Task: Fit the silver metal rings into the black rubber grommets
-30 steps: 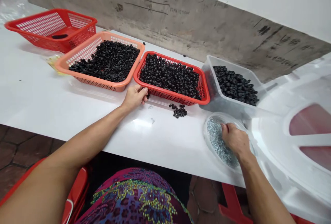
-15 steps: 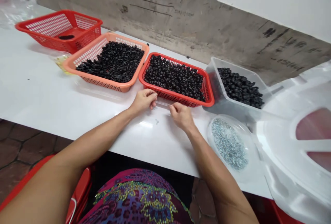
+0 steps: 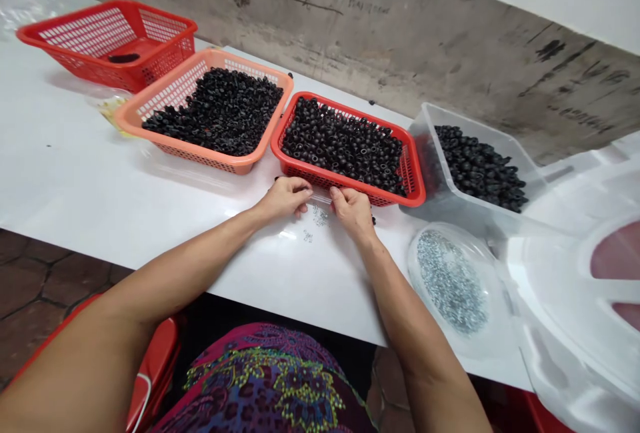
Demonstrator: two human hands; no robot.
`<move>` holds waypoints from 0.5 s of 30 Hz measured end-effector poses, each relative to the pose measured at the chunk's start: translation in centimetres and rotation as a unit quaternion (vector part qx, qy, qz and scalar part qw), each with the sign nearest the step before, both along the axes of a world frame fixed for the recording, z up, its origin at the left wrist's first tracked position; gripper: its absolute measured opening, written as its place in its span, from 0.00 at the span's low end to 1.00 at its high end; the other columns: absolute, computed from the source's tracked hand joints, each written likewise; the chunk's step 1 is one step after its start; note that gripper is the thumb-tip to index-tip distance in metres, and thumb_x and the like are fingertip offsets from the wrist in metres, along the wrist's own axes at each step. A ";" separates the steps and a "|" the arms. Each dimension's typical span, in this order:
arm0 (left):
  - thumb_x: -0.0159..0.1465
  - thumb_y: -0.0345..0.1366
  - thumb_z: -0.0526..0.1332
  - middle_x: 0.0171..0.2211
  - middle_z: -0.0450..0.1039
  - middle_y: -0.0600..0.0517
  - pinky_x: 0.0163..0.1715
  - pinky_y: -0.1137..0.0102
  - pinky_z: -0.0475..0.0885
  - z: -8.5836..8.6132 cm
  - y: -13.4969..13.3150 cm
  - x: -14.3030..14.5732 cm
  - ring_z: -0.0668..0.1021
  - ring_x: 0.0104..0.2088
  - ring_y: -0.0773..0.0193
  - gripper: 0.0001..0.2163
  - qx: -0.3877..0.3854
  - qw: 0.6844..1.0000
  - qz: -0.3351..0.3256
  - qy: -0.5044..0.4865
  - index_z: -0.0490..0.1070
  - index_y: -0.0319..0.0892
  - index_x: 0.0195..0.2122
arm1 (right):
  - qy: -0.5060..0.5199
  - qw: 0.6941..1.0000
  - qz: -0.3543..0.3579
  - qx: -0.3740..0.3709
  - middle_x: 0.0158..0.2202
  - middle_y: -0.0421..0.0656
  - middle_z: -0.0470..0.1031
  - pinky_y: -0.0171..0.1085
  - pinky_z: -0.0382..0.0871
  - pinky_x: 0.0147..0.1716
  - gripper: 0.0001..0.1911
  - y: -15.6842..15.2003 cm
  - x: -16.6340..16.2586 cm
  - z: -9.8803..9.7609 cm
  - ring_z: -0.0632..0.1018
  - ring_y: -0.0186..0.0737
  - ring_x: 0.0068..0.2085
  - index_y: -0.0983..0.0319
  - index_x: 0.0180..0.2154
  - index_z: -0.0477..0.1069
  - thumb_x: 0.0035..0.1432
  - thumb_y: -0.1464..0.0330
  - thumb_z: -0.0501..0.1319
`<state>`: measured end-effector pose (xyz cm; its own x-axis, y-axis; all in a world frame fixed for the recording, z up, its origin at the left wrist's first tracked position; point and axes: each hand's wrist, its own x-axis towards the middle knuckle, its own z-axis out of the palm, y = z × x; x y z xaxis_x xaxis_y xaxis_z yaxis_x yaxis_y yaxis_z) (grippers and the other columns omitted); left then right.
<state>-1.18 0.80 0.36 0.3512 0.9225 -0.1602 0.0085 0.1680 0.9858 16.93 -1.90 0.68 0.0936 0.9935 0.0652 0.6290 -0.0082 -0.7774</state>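
left hand [image 3: 286,197]: yours is down low on the tabletop [image 3: 75,166], right up against the front wall of the red basket [image 3: 310,175]. Thumb and fingers are pressed together at the tips, and whatever sits between them is too small to tell.
right hand [image 3: 353,210]: it's just beside your other one, knuckles up, fingers curled under towards the tabletop. I cannot tell whether it pinches anything.
loose screws [image 3: 320,215]: a small silver scatter lies on the tabletop, right between your two hands, with a few more a touch nearer you.
black rings [image 3: 350,143]: they're heaped in the red basket, straight ahead of both hands.
orange basket [image 3: 200,158]: it's just left of the red one, piled with black pieces.
clear tub [image 3: 425,146]: it's just right of the red basket, with black pieces inside.
clear dish [image 3: 414,266]: it's on the tabletop out beyond your right forearm, bedded with silver screws.
far red basket [image 3: 85,66]: it's way off to your left, well apart from your hands.
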 end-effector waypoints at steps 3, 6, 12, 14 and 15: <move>0.61 0.26 0.61 0.14 0.69 0.56 0.15 0.77 0.63 0.4 0.0 -0.1 0.68 0.14 0.71 0.04 0.010 1.000 0.010 0.003 0.75 0.36 0.35 | -0.059 0.997 0.029 0.034 0.20 0.39 0.67 0.36 0.59 0.27 0.15 -1.2 0.1 1.2 0.67 0.36 0.24 0.61 0.25 0.70 0.60 0.60 0.56; 0.60 0.26 0.62 0.14 0.67 0.58 0.15 0.77 0.60 0.8 0.0 -0.3 0.67 0.14 0.72 0.06 0.007 0.999 0.029 -0.014 0.77 0.35 0.37 | -0.136 0.979 0.152 0.007 0.25 0.40 0.73 0.36 0.61 0.31 0.06 -3.3 0.1 2.2 0.70 0.37 0.27 0.60 0.31 0.74 0.58 0.68 0.59; 0.56 0.22 0.63 0.21 0.73 0.54 0.17 0.76 0.63 0.7 -0.1 -0.3 0.71 0.17 0.71 0.11 -0.049 0.993 0.010 -0.104 0.76 0.33 0.41 | -0.214 0.942 0.253 -0.039 0.32 0.45 0.75 0.38 0.65 0.36 0.04 -5.7 -0.8 1.1 0.73 0.40 0.33 0.61 0.32 0.73 0.56 0.75 0.61; 0.55 0.22 0.64 0.27 0.77 0.51 0.17 0.76 0.65 0.5 0.0 -0.3 0.74 0.19 0.70 0.12 -0.064 0.987 -0.010 -0.145 0.74 0.34 0.40 | -0.209 0.946 0.244 -0.032 0.33 0.47 0.75 0.39 0.66 0.38 0.06 -5.8 -1.0 0.4 0.74 0.42 0.35 0.61 0.31 0.73 0.58 0.75 0.59; 0.54 0.22 0.64 0.29 0.78 0.50 0.18 0.76 0.66 0.3 0.0 -0.3 0.75 0.20 0.70 0.12 -0.069 0.984 -0.023 -0.165 0.73 0.34 0.40 | -0.201 0.949 0.240 -0.025 0.33 0.47 0.75 0.40 0.66 0.38 0.07 -5.8 -1.1 0.1 0.74 0.43 0.35 0.61 0.31 0.72 0.59 0.75 0.58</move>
